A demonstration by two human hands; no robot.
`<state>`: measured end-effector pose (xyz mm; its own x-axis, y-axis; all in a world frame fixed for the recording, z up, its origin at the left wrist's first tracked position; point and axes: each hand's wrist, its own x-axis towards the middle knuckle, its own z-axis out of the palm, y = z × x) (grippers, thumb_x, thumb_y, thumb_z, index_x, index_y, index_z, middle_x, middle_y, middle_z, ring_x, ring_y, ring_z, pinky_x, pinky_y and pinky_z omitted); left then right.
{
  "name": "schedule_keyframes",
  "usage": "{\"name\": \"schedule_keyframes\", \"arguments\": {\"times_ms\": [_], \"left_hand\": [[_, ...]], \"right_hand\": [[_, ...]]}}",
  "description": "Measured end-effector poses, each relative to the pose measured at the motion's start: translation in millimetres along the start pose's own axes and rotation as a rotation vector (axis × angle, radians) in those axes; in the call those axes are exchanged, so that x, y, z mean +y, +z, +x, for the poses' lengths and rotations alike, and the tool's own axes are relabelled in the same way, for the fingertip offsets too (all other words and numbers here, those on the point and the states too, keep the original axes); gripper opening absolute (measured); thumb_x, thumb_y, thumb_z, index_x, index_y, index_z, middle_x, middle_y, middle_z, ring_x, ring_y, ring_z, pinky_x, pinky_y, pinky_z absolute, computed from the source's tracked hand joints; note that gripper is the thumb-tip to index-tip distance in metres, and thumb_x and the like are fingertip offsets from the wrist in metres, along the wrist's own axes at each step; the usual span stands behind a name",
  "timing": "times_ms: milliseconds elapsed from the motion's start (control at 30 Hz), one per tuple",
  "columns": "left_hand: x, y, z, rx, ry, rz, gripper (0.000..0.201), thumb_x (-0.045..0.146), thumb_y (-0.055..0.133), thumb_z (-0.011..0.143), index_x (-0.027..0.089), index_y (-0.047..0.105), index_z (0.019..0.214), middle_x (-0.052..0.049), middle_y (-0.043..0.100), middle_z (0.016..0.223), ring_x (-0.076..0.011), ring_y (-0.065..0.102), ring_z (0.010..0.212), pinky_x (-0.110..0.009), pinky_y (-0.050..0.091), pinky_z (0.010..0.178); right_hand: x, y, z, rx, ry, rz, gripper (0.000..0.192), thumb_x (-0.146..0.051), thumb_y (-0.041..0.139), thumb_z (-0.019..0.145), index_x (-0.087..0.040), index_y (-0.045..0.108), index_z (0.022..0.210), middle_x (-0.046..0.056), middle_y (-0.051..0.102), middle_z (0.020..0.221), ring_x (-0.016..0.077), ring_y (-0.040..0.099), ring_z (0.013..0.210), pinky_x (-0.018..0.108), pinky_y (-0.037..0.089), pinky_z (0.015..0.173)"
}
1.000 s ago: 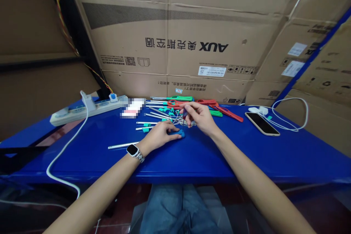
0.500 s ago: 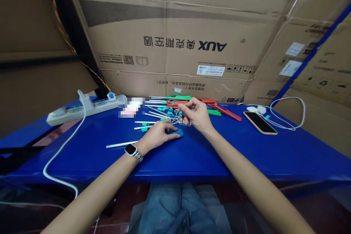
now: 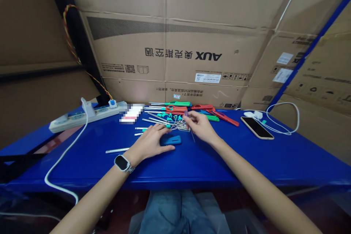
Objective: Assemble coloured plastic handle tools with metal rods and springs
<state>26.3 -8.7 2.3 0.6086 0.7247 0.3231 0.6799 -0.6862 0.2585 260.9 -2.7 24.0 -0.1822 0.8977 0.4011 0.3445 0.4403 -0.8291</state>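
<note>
A blue lighter handle lies flat on the table. My left hand, with a watch at the wrist, is over its left end. The thumb and fingers are spread on either side of the handle, and the palm hides part of it. My right hand pinches a small screwdriver with a purple grip; its thin shaft points down to the table. Just beyond the hands lie several metal lighter tubes, small green parts and thin white wires.
Green lighters and red lighters lie along the back by the cardboard wall. A phone and a white cable are at the right. A power strip stands at the left. One metal tube lies near my left wrist.
My left hand has opened around the blue handle and shifted slightly left, showing more of it. My right hand has tilted the screwdriver and moved a little right. The whole view has shifted.
</note>
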Motion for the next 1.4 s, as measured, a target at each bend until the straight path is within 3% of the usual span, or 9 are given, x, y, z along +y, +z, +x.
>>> {"name": "schedule_keyframes", "arguments": {"times_ms": [233,333,467,600,800,1000,1167,1333,1400], "left_hand": [[-15,-15.7,-37,-0.037,-0.037,0.011,0.051,0.051,0.062,0.089,0.026,0.055,0.133,-0.010,0.054,0.137,-0.0311,0.051,0.125,-0.045,0.040,0.104],[-21,-22.8,-47,0.028,-0.055,0.028,0.058,0.053,0.063,0.088,0.027,0.049,0.138,-0.009,0.052,0.138,-0.0304,0.051,0.124,-0.045,0.039,0.105],[-31,-24.7,-54,0.002,-0.055,0.041,0.039,0.051,0.060,0.091,0.027,0.061,0.122,-0.007,0.058,0.127,-0.0279,0.054,0.118,-0.044,0.041,0.101],[-31,-21.0,-55,-0.041,-0.042,0.016,0.028,0.044,0.056,0.095,0.026,0.064,0.116,-0.006,0.063,0.118,-0.0257,0.056,0.115,-0.044,0.039,0.103],[-29,-22.0,-57,-0.054,-0.061,0.058,0.028,0.042,0.056,0.096,0.025,0.062,0.117,-0.005,0.065,0.114,-0.0263,0.058,0.111,-0.049,0.038,0.103],[-30,-19.0,-47,-0.032,0.089,0.131,0.027,0.033,0.050,0.100,0.022,0.061,0.122,-0.007,0.065,0.113,-0.0246,0.057,0.108,-0.041,0.041,0.096],[-23,-20.0,-27,0.032,0.184,0.122,0.028,0.032,0.050,0.101,0.022,0.059,0.126,-0.007,0.064,0.112,-0.0233,0.057,0.104,-0.039,0.042,0.092],[-10,-40.8,6,0.245,0.335,0.205,0.024,0.032,0.055,0.098,0.024,0.062,0.119,-0.007,0.067,0.109,-0.0238,0.057,0.104,-0.042,0.040,0.094],[-4,-45.2,21,0.482,0.296,0.191,0.024,0.031,0.060,0.095,0.025,0.062,0.118,-0.009,0.065,0.119,-0.0260,0.053,0.115,-0.046,0.036,0.102]], "right_hand": [[7,0,-15,-0.302,0.064,-0.754,0.018,-0.038,0.061,0.088,-0.021,0.067,0.087,0.002,0.069,0.076,0.0176,0.061,0.069,0.025,0.030,0.056],[0,3,-14,-0.331,0.070,-0.853,0.019,-0.039,0.059,0.090,-0.022,0.067,0.094,0.005,0.071,0.088,0.0206,0.064,0.077,0.026,0.032,0.058],[-13,12,-4,-0.306,0.006,-0.938,0.023,-0.039,0.055,0.092,-0.021,0.066,0.103,0.008,0.067,0.105,0.0219,0.065,0.084,0.028,0.037,0.065],[-22,41,21,-0.367,-0.154,-0.918,0.028,-0.043,0.053,0.093,-0.024,0.065,0.110,0.007,0.063,0.112,0.0222,0.065,0.089,0.028,0.039,0.068],[-18,74,55,-0.519,-0.186,-0.938,0.020,-0.035,0.060,0.090,-0.021,0.067,0.102,0.008,0.065,0.108,0.0239,0.063,0.094,0.029,0.039,0.069],[-15,58,43,-0.339,-0.192,-0.779,0.016,-0.032,0.051,0.097,-0.020,0.059,0.101,0.009,0.066,0.112,0.0226,0.060,0.105,0.028,0.039,0.077],[-22,53,4,-0.290,-0.035,-0.748,0.022,-0.035,0.032,0.103,-0.020,0.045,0.112,0.008,0.069,0.087,0.0234,0.064,0.076,0.029,0.034,0.065],[-20,50,-3,-0.064,0.032,-0.529,0.018,-0.037,0.030,0.103,-0.023,0.041,0.106,0.003,0.064,0.077,0.0217,0.062,0.067,0.027,0.033,0.060],[-14,47,3,0.055,0.046,-0.356,0.018,-0.040,0.029,0.102,-0.024,0.039,0.100,-0.001,0.059,0.069,0.0193,0.059,0.059,0.027,0.036,0.057]]}}
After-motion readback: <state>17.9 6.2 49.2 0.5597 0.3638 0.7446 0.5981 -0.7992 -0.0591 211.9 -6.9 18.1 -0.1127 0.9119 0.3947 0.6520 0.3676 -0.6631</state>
